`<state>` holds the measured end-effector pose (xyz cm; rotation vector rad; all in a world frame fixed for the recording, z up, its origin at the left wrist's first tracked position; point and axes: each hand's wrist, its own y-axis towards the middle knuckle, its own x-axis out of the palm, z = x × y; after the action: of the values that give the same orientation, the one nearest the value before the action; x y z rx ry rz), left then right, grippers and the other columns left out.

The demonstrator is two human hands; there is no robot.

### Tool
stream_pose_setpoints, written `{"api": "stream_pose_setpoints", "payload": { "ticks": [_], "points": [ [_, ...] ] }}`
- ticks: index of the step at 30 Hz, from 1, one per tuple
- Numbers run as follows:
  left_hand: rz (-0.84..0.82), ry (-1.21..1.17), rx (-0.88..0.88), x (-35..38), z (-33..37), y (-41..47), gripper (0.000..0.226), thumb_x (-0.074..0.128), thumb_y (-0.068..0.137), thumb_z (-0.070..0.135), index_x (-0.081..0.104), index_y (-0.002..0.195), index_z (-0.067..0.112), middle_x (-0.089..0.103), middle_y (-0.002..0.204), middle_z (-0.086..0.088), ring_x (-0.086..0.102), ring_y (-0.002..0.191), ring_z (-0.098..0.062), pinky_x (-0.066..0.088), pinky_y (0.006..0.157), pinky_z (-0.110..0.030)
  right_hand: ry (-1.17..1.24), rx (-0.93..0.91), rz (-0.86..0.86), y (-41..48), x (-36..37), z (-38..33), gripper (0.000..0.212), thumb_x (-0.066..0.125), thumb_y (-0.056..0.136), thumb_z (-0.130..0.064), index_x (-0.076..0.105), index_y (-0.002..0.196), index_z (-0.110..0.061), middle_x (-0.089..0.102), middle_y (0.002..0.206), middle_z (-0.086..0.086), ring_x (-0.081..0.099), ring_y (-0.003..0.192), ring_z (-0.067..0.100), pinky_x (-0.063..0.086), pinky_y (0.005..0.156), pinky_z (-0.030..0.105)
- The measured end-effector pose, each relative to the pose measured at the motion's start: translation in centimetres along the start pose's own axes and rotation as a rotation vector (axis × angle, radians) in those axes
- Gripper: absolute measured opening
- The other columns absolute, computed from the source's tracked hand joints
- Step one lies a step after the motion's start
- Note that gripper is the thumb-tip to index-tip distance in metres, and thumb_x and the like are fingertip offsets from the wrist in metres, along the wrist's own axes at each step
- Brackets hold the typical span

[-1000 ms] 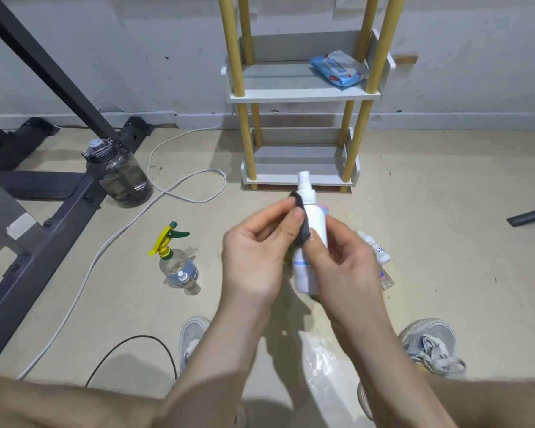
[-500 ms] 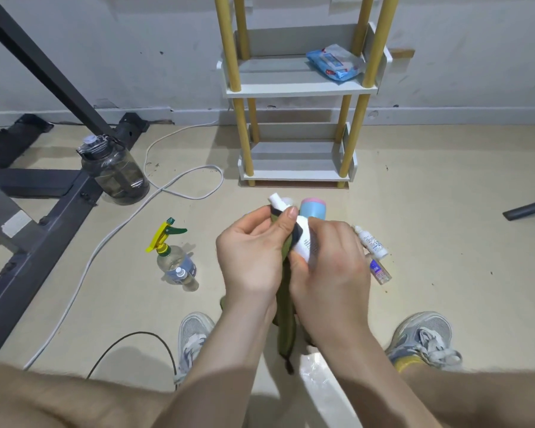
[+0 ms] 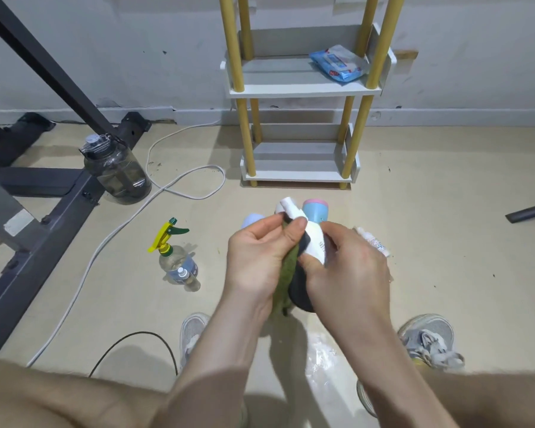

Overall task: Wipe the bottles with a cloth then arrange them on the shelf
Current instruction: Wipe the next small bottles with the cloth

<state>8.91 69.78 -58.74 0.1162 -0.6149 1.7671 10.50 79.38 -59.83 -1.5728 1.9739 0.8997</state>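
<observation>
- Head view shows the white spray bottle [image 3: 315, 240] held in mid-air between both hands, in front of the person's knees and clear of the floor.
- The right hand [image 3: 349, 273] has its fingers curled round the bottle's lower body. The base is buried in the palm, and only the shoulder and nozzle show.
- The left hand [image 3: 258, 257] pinches the green cloth [image 3: 286, 271] between thumb and fingers and presses it against the bottle's neck. The loose end of the cloth hangs toward 6 o'clock.
- A dark patch under the bottle may be the cloth's other face; this angle does not settle it.
- The bottle's long axis runs from 5 o'clock at the gripped base to 11 o'clock at the nozzle, tipped away from the person.
- Judging from that, the wiping stroke follows this line, with the left hand sliding the cloth while the right hand steadies or turns the bottle.
- The shelf [image 3: 303, 91] stands at 12 o'clock from the hands, well apart, its open tiers facing the person. A pack of wipes [image 3: 338, 63] lies at the right end of the upper visible tier.
- The right hand carries the bottle, so it looks the natural one to place it, once the nozzle is brought upright.
- More bottles stand on the floor: a pink-capped blue bottle [image 3: 315, 211] just beyond the hands at 12 o'clock, and a yellow-trigger bottle [image 3: 176, 257] at 9 o'clock.
</observation>
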Motion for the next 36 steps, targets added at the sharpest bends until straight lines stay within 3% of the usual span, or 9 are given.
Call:
{"api": "stream_pose_setpoints", "payload": {
  "ticks": [4, 7, 9, 14, 17, 19, 24, 29, 36],
  "points": [
    [0.203, 0.095, 0.133, -0.2, -0.2, 0.0, 0.013, 0.074, 0.081, 0.000, 0.073, 0.094, 0.004, 0.076, 0.075, -0.002, 0.069, 0.063, -0.011, 0.054, 0.058, -0.021, 0.031, -0.083, 0.030, 0.2, 0.2, 0.4, 0.018, 0.073, 0.077, -0.008, 0.066, 0.092, -0.014, 0.068, 0.084, 0.003, 0.060, 0.078, 0.030, 0.038, 0.069, 0.035],
    [0.182, -0.034, 0.136, -0.5, 0.7, 0.3, 0.006, 0.067, 0.086, 0.000, 0.071, 0.085, 0.004, 0.074, 0.070, -0.004, 0.068, 0.060, -0.013, 0.054, 0.058, -0.023, 0.673, 0.229, -0.331, 1.0, -1.7, -0.1, 0.018, 0.071, 0.087, -0.007, 0.071, 0.096, -0.023, 0.077, 0.088, -0.004, 0.071, 0.082, 0.013, 0.055, 0.076, 0.029],
    [0.120, -0.187, 0.086, -0.7, 1.6, 0.2, 0.009, 0.062, 0.090, 0.002, 0.070, 0.085, 0.004, 0.073, 0.069, -0.005, 0.069, 0.059, -0.013, 0.055, 0.056, -0.022, 0.945, 0.389, -0.362, 1.2, -2.2, 0.2, 0.017, 0.068, 0.090, -0.006, 0.072, 0.103, -0.016, 0.078, 0.091, 0.000, 0.072, 0.081, 0.012, 0.057, 0.073, 0.029],
    [-0.149, 0.087, 0.259, 0.3, 2.1, -1.4, 0.015, 0.060, 0.092, 0.007, 0.073, 0.099, 0.010, 0.076, 0.081, 0.003, 0.070, 0.072, -0.006, 0.053, 0.065, -0.016, 0.615, 0.316, -0.159, 1.6, -1.4, 0.9, 0.027, 0.071, 0.074, -0.031, 0.073, 0.101, -0.028, 0.075, 0.093, -0.005, 0.070, 0.092, 0.017, 0.057, 0.084, 0.047],
    [-0.214, 0.536, 0.521, -0.1, 1.5, -1.4, 0.017, 0.067, 0.089, 0.018, 0.078, 0.095, 0.029, 0.076, 0.093, 0.015, 0.071, 0.090, -0.004, 0.053, 0.081, -0.021, 0.523, 0.266, -0.140, 1.3, -1.7, 0.6, 0.032, 0.059, 0.067, -0.027, 0.071, 0.097, -0.030, 0.073, 0.087, -0.009, 0.066, 0.092, 0.016, 0.056, 0.082, 0.046],
    [-0.143, 0.665, 0.585, -0.4, 1.4, -0.9, 0.021, 0.078, 0.080, 0.011, 0.078, 0.083, 0.032, 0.074, 0.088, 0.017, 0.069, 0.085, -0.003, 0.054, 0.079, -0.023, 0.442, 0.186, -0.108, 0.9, -1.8, 0.1, 0.035, 0.058, 0.068, -0.020, 0.071, 0.099, -0.031, 0.072, 0.090, -0.008, 0.064, 0.094, 0.019, 0.055, 0.082, 0.045],
    [0.069, 0.021, 0.249, -0.1, 0.7, -0.7, 0.023, 0.079, 0.065, 0.027, 0.068, 0.075, 0.010, 0.068, 0.068, -0.004, 0.059, 0.058, -0.015, 0.050, 0.059, -0.027, 0.357, -0.040, 0.064, -0.5, -1.0, -1.2, 0.036, 0.057, 0.078, -0.019, 0.067, 0.112, -0.021, 0.067, 0.101, 0.001, 0.062, 0.096, 0.024, 0.049, 0.086, 0.042],
    [-0.117, -0.038, 0.099, -0.3, 1.1, -1.1, 0.031, 0.065, 0.080, 0.029, 0.076, 0.090, 0.002, 0.074, 0.085, -0.016, 0.068, 0.072, -0.025, 0.057, 0.064, -0.030, 0.673, 0.113, -0.199, 0.0, -0.5, -0.4, 0.024, 0.069, 0.087, -0.016, 0.071, 0.109, -0.025, 0.074, 0.093, -0.015, 0.069, 0.095, 0.006, 0.056, 0.088, 0.038],
    [-0.198, 0.207, 0.129, -0.9, 1.0, -0.7, 0.022, 0.046, 0.103, 0.022, 0.061, 0.093, 0.010, 0.069, 0.074, 0.002, 0.065, 0.068, -0.012, 0.051, 0.061, -0.020, 0.368, -0.038, 0.001, -0.4, 0.5, -0.2, 0.032, 0.077, 0.081, -0.019, 0.073, 0.111, -0.029, 0.060, 0.093, -0.011, 0.059, 0.089, 0.007, 0.045, 0.081, 0.016]
  ]
}}
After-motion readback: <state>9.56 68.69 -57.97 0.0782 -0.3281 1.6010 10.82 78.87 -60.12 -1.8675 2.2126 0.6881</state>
